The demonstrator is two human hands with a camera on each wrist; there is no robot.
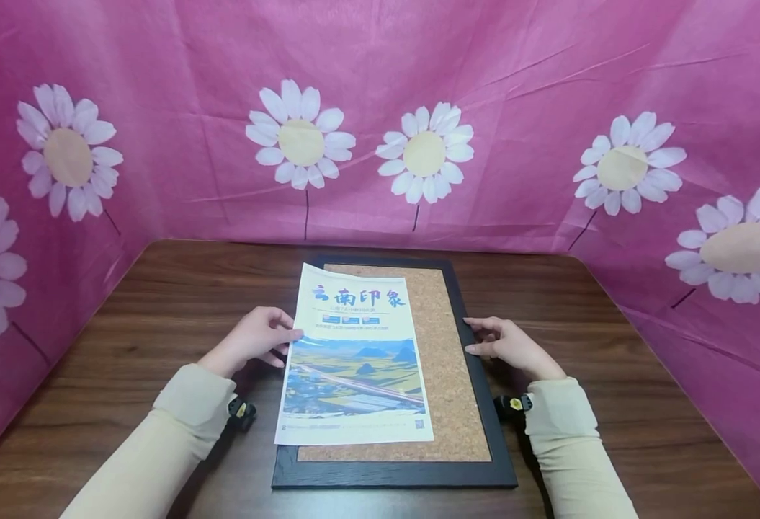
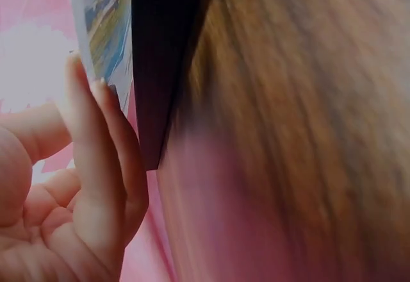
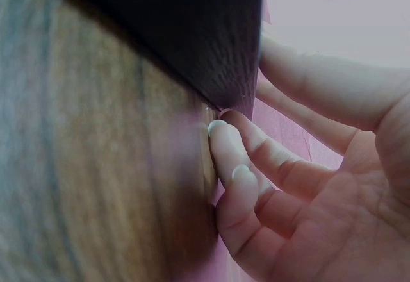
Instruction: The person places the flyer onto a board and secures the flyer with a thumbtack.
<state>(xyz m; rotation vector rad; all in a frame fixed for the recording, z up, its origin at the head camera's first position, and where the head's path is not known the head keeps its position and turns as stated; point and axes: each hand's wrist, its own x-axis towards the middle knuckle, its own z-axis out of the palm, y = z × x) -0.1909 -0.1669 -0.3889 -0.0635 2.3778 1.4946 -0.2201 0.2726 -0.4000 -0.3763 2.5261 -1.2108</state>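
Observation:
A cork board in a black frame (image 1: 392,474) lies flat on the wooden table (image 1: 159,303). A printed poster (image 1: 360,360) with a landscape photo lies on the board's left part and overhangs the left frame rail. My left hand (image 1: 259,339) is at the poster's left edge. In the left wrist view its straight fingers (image 2: 96,141) touch the poster (image 2: 102,19) beside the frame (image 2: 160,58). My right hand (image 1: 506,344) rests at the frame's right rail. In the right wrist view its fingertips (image 3: 221,131) touch the frame (image 3: 192,32), loosely bent.
Pink cloth printed with white daisies (image 1: 418,86) walls in the table at the back and both sides. Bare cork (image 1: 447,375) shows to the right of the poster. Small black wrist cameras (image 1: 242,411) sit at both cuffs.

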